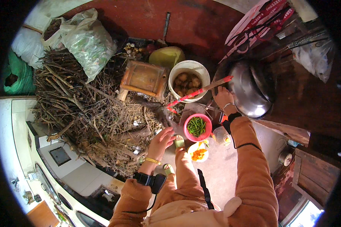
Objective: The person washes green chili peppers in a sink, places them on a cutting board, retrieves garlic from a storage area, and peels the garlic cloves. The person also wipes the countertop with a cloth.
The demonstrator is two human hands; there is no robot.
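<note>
My right hand point(224, 97) reaches beside a large shiny metal pan or lid point(251, 88); its fingertips are near a red-and-brown stick point(196, 92), and whether they touch anything cannot be told. My left hand point(160, 143), with a gold bracelet, is raised with its fingers spread and nothing in it. Between and beyond my hands stands a pink bowl point(186, 128) of green chili peppers point(196, 126). Closer to me, a pale bowl point(205, 157) holds orange food pieces point(198, 154). A clear plastic bottle or jug point(221, 135) is right of the pink bowl.
A large heap of sticks and twigs point(74, 105) fills the left. Beyond the bowls are a small wooden stool point(145, 78) and a white bucket point(173, 71) with round items in murky liquid. A stuffed plastic bag point(88, 42) rests on the heap. A dark wooden surface point(304, 93) is at right.
</note>
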